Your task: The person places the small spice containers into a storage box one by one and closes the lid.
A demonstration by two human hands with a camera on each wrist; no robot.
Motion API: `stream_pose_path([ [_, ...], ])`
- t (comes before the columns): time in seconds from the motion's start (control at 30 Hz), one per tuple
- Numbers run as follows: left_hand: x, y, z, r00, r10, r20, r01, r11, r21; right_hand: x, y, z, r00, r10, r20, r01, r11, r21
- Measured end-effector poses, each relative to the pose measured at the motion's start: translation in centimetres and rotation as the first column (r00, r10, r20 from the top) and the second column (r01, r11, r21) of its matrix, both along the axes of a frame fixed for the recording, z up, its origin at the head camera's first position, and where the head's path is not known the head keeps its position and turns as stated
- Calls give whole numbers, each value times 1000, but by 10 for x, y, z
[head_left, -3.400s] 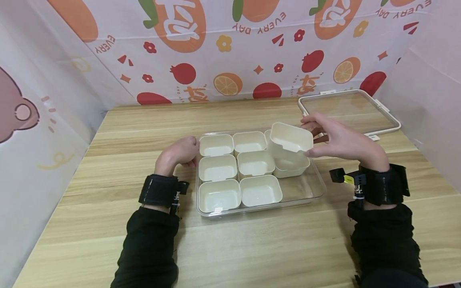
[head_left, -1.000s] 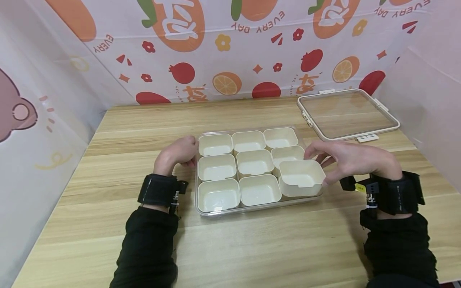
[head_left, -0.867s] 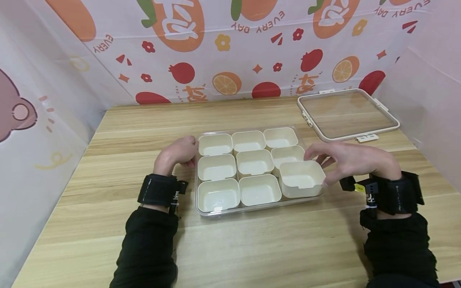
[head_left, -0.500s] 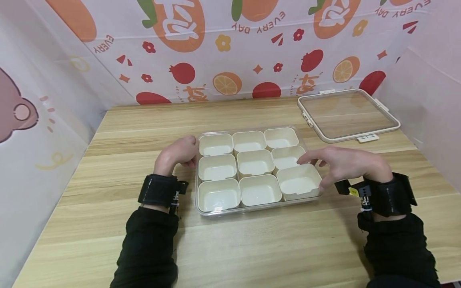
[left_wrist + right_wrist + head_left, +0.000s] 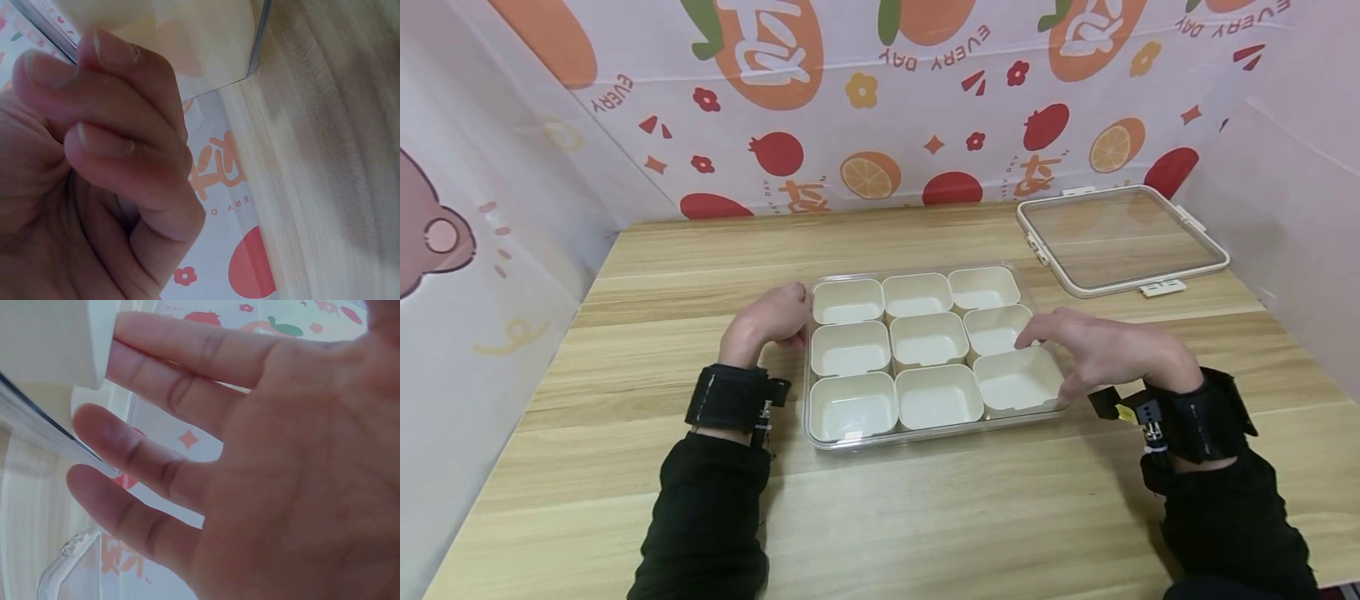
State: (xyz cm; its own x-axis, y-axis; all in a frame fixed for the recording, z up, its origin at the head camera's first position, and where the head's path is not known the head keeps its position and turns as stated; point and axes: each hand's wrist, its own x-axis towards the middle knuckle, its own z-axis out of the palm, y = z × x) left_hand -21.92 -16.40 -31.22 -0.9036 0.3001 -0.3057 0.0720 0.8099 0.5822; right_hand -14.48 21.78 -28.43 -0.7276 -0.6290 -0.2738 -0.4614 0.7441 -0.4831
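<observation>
A clear storage box (image 5: 917, 436) on the wooden table holds several small cream bins (image 5: 853, 408) in rows. My right hand (image 5: 1112, 354) holds the front right cream bin (image 5: 1017, 382) at its rim, thumb at the right front corner and forefinger at the back. This bin sits almost level with its neighbours. In the right wrist view, two long fingers (image 5: 187, 350) touch the bin's pale side (image 5: 50, 344); two others stay apart from it. My left hand (image 5: 771, 317) has curled fingers (image 5: 137, 181) at the box's left edge and grips it there; the thumb's contact is hidden.
A clear lid (image 5: 1123, 242) with a cream frame and side clips lies at the back right of the table (image 5: 925, 517). Behind the table hangs a fruit-print cloth (image 5: 917, 108). White sheets stand at both sides.
My right hand has moved from the back right of the box to its front right corner, lowering a cream bin into that place. The left hand has stayed at the left edge.
</observation>
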Motion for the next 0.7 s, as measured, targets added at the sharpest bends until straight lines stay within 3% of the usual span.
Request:
stream_pose_path([
  [0.43, 0, -1, 0, 1000, -6, -3, 6, 1000, 3, 0, -13, -10, 999, -33, -16, 33, 998, 53],
  [0.7, 0, -1, 1, 1000, -18, 0, 18, 1000, 2, -1, -14, -10, 1000, -11, -24, 13, 997, 75],
])
